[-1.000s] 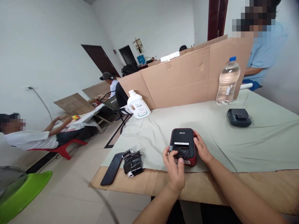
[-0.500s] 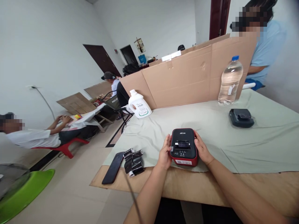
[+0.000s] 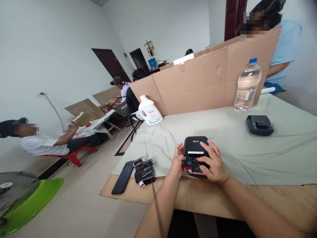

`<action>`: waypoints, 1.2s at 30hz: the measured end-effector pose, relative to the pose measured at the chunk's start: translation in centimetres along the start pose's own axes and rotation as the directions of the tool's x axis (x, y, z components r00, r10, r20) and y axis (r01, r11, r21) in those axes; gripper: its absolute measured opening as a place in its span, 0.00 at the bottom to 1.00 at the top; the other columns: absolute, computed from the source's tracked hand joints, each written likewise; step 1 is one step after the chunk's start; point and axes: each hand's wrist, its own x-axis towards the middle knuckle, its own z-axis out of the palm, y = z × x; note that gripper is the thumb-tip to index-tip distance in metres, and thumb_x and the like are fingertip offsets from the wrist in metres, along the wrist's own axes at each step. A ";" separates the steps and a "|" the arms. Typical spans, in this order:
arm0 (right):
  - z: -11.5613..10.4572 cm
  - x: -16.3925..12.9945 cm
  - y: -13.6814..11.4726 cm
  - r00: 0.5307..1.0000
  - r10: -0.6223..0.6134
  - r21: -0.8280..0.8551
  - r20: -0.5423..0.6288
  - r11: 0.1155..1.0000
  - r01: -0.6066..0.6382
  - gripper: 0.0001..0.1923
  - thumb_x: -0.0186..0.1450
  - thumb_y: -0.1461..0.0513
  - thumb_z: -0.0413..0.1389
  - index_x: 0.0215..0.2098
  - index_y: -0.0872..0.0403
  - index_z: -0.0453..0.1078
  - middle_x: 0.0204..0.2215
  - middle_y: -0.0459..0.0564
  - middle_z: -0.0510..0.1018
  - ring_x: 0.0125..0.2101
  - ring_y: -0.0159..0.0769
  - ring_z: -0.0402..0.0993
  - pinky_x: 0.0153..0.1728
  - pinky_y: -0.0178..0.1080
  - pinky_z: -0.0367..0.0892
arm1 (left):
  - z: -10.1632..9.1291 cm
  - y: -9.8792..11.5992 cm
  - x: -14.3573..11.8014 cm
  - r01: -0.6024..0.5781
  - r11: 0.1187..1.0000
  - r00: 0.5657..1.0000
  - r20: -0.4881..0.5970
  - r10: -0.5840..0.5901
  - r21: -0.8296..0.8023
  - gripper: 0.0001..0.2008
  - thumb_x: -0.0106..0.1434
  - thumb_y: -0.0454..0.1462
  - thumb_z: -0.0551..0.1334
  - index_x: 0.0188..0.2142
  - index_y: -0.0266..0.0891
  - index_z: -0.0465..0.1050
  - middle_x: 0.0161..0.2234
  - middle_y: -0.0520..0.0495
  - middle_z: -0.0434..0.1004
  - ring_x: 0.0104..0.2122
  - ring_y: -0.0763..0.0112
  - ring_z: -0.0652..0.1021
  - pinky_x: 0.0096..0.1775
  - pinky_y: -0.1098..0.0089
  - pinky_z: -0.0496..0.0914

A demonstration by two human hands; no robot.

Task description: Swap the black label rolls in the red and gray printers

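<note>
The left hand (image 3: 177,161) grips the side of a red-and-black label printer (image 3: 195,150) near the surface's (image 3: 272,158) front edge, its small white logo unreadable. The right hand (image 3: 212,162) lies curled over the printer's front. A blue-capped bottle (image 3: 247,85) holds clear water; the white jug's (image 3: 149,111) label is illegible.

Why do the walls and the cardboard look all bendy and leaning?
Head view: a wide lens bends the edges, so the cardboard wall slants and the water bottle leans. Light is soft and even, shadows faint. The small printer stays sharp.

Red-and-black printer (image 3: 195,147), pale-green cloth (image 3: 247,148)
</note>
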 end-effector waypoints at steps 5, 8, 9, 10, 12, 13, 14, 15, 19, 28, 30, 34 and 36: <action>0.1 -0.2 -0.5 1.000 -0.020 -0.024 -0.007 1.000 0.020 0.11 0.57 0.52 0.57 0.34 0.47 0.77 0.61 0.47 0.66 0.64 0.56 0.50 0.61 0.59 0.52 | 0.3 0.0 -0.1 -0.015 1.000 1.000 -0.002 0.015 0.021 0.35 0.39 0.29 0.56 0.50 0.46 0.64 0.47 0.49 0.71 0.45 0.66 0.73 0.40 0.69 0.67; 0.2 -0.2 -0.4 0.999 -0.020 0.013 -0.028 1.000 0.020 0.14 0.60 0.51 0.53 0.36 0.47 0.76 0.61 0.48 0.66 0.63 0.55 0.52 0.60 0.58 0.54 | 0.3 -0.2 -0.3 -0.034 0.999 0.999 -0.011 0.035 0.037 0.33 0.40 0.29 0.56 0.49 0.45 0.66 0.48 0.48 0.71 0.46 0.66 0.73 0.41 0.69 0.67; 0.2 -0.3 -0.1 0.998 0.006 0.035 -0.066 0.999 -0.004 0.15 0.61 0.51 0.51 0.38 0.48 0.75 0.60 0.49 0.66 0.62 0.54 0.54 0.60 0.58 0.55 | 0.2 -0.1 -0.3 -0.032 0.998 0.999 -0.006 0.033 0.046 0.31 0.40 0.29 0.56 0.48 0.44 0.67 0.48 0.48 0.71 0.45 0.66 0.73 0.41 0.69 0.67; 0.3 -0.3 0.5 0.992 0.050 0.059 -0.119 0.997 -0.043 0.17 0.63 0.51 0.48 0.40 0.49 0.73 0.59 0.51 0.67 0.61 0.52 0.57 0.59 0.57 0.56 | 0.1 0.1 -0.3 -0.021 0.998 1.000 0.005 0.021 0.061 0.30 0.40 0.30 0.56 0.47 0.43 0.68 0.48 0.48 0.72 0.44 0.66 0.74 0.41 0.69 0.67; 0.5 -0.2 2.1 0.949 0.183 0.102 -0.256 0.982 -0.161 0.18 0.67 0.52 0.43 0.42 0.50 0.71 0.54 0.55 0.70 0.56 0.48 0.63 0.57 0.55 0.58 | -0.1 0.8 -0.3 -0.008 0.993 1.000 0.015 0.006 0.118 0.27 0.42 0.31 0.56 0.45 0.42 0.70 0.48 0.47 0.73 0.43 0.66 0.74 0.40 0.68 0.68; 0.7 -0.2 3.0 0.914 0.257 0.118 -0.315 0.966 -0.231 0.19 0.68 0.53 0.41 0.41 0.51 0.70 0.50 0.56 0.72 0.53 0.46 0.65 0.56 0.54 0.59 | -0.2 1.3 -0.2 -0.029 0.986 1.000 0.004 0.029 0.166 0.24 0.43 0.31 0.57 0.44 0.41 0.71 0.47 0.46 0.74 0.43 0.65 0.74 0.41 0.68 0.68; 0.8 -0.2 3.9 0.877 0.324 0.129 -0.354 0.946 -0.297 0.19 0.69 0.53 0.39 0.40 0.51 0.70 0.46 0.56 0.74 0.50 0.45 0.67 0.54 0.53 0.60 | -0.2 1.8 0.0 -0.075 0.971 0.997 -0.011 0.079 0.227 0.21 0.45 0.32 0.58 0.42 0.41 0.71 0.46 0.46 0.75 0.44 0.64 0.74 0.43 0.67 0.68; 1.0 -0.2 4.7 0.849 0.376 0.135 -0.371 0.926 -0.352 0.20 0.70 0.52 0.39 0.38 0.51 0.69 0.42 0.56 0.75 0.47 0.44 0.68 0.53 0.52 0.61 | 0.0 2.4 0.2 -0.136 0.945 0.989 -0.021 0.148 0.296 0.18 0.48 0.33 0.59 0.40 0.40 0.72 0.44 0.46 0.75 0.44 0.64 0.74 0.46 0.66 0.68; 1.6 -0.2 6.0 0.844 0.426 0.121 -0.326 0.904 -0.410 0.20 0.70 0.51 0.39 0.35 0.50 0.69 0.36 0.54 0.76 0.42 0.42 0.69 0.49 0.49 0.63 | 1.7 3.8 1.9 -0.351 0.721 0.936 0.212 0.280 0.597 0.08 0.54 0.35 0.59 0.34 0.41 0.75 0.35 0.47 0.79 0.38 0.64 0.76 0.47 0.64 0.68; 1.9 -0.7 6.4 0.857 0.423 0.102 -0.295 0.906 -0.411 0.22 0.70 0.50 0.39 0.35 0.52 0.70 0.34 0.54 0.77 0.40 0.42 0.70 0.46 0.47 0.64 | 7.0 2.5 6.0 -0.438 -0.142 0.864 0.372 -0.339 0.888 0.09 0.46 0.31 0.67 0.29 0.42 0.77 0.35 0.41 0.81 0.46 0.49 0.77 0.57 0.51 0.58; 2.0 -0.8 6.8 0.856 0.424 0.105 -0.298 0.905 -0.412 0.23 0.70 0.49 0.39 0.34 0.51 0.70 0.34 0.54 0.77 0.39 0.43 0.70 0.45 0.48 0.64 | 7.3 2.6 6.1 -0.433 -0.173 0.862 0.350 -0.368 0.885 0.08 0.47 0.32 0.67 0.30 0.39 0.77 0.36 0.40 0.81 0.46 0.49 0.77 0.57 0.50 0.58; 2.1 -0.9 7.2 0.853 0.435 0.110 -0.288 0.900 -0.422 0.24 0.70 0.47 0.39 0.34 0.51 0.70 0.34 0.54 0.77 0.39 0.43 0.70 0.45 0.48 0.65 | 7.1 3.1 5.3 -0.449 -0.222 0.865 0.358 -0.353 0.866 0.18 0.51 0.35 0.65 0.44 0.40 0.75 0.48 0.42 0.77 0.52 0.55 0.73 0.59 0.57 0.57; 2.1 -1.0 7.3 0.850 0.449 0.110 -0.275 0.893 -0.436 0.25 0.69 0.46 0.39 0.34 0.51 0.70 0.34 0.54 0.78 0.39 0.44 0.70 0.45 0.49 0.65 | 6.9 3.2 5.0 -0.467 -0.221 0.864 0.388 -0.321 0.856 0.20 0.53 0.35 0.64 0.48 0.41 0.73 0.50 0.44 0.76 0.52 0.58 0.73 0.59 0.59 0.58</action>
